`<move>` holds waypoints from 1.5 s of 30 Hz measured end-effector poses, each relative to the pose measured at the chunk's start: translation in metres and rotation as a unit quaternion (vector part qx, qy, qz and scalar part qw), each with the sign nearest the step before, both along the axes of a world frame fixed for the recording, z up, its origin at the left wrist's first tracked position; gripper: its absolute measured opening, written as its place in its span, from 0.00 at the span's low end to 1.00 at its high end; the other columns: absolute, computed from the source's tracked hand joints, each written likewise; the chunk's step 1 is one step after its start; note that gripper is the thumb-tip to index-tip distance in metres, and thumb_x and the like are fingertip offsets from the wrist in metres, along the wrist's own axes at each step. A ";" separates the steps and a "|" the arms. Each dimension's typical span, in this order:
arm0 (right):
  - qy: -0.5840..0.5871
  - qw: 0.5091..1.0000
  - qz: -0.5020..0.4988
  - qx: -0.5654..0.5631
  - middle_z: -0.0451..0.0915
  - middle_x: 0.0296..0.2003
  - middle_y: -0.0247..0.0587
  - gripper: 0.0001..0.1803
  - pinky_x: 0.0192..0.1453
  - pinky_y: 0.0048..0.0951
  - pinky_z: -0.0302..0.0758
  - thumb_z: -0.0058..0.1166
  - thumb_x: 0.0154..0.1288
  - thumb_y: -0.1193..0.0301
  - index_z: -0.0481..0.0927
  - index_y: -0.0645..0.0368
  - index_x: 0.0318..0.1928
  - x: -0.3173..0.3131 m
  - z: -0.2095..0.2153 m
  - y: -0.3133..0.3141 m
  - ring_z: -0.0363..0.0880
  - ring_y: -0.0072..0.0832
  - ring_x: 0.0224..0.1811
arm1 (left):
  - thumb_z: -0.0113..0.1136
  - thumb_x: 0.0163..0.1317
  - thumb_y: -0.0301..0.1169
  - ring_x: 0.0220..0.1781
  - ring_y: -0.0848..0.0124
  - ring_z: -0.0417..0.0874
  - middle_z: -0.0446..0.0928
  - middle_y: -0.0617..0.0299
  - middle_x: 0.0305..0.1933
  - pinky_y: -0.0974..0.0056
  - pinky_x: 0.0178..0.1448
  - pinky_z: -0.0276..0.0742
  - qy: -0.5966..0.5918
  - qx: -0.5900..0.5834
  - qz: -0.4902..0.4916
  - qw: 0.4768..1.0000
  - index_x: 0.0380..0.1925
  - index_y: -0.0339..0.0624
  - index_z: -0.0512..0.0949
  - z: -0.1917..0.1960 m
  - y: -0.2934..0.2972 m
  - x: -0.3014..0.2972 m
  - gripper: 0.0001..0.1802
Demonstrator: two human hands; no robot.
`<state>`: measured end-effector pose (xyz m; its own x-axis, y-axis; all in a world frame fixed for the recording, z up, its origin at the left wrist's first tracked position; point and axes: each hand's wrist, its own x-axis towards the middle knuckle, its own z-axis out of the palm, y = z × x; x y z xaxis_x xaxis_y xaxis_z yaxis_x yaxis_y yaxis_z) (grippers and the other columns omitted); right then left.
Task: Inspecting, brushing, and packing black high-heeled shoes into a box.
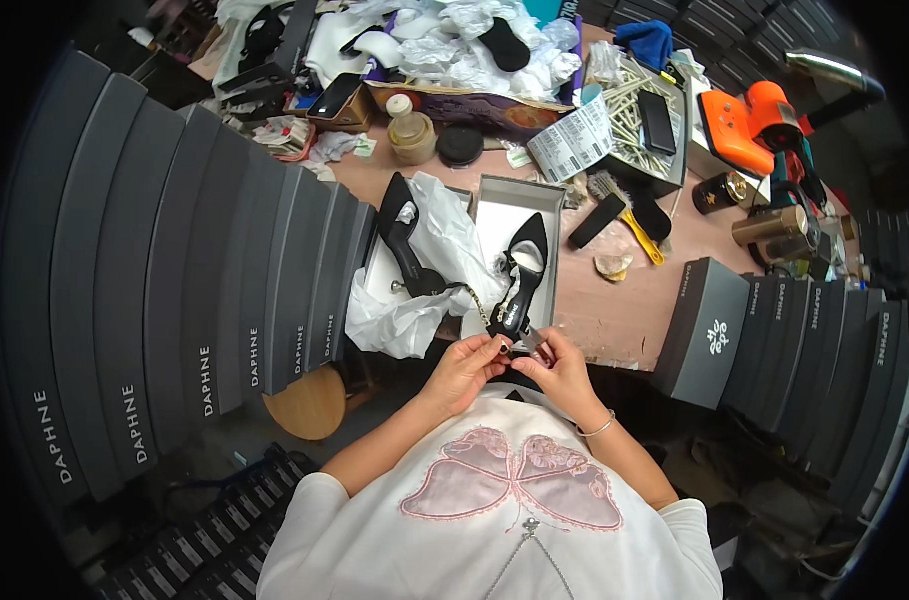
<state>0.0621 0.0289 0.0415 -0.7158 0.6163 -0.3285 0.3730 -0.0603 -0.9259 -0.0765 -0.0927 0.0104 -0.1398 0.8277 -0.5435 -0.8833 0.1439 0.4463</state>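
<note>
By black shoe (522, 292), left hand (461, 374), right hand (562, 372), chain (477, 303) end obscured

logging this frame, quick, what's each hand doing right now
Left hand: closed, pinching a small dark piece by the nearer black shoe.
Right hand: curled close by; exact grip can't be told.

Soft, even light brightens your white shirt (344, 545); your left hand (464, 368) and right hand (559, 372) look fairly sharp, while the stacked boxes (124, 280) bow outward toward your picture's blackened rim.
</note>
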 end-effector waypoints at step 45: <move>-0.005 0.942 0.044 0.332 0.79 0.34 0.50 0.16 0.33 0.34 0.76 0.55 0.65 0.70 0.74 0.64 0.50 -0.024 -0.004 -0.067 0.79 0.43 0.29 | 0.61 0.64 0.32 0.31 0.82 0.75 0.80 0.66 0.30 0.76 0.37 0.72 0.301 0.047 -0.055 0.951 0.35 0.34 0.80 -0.015 -0.034 -0.025 0.10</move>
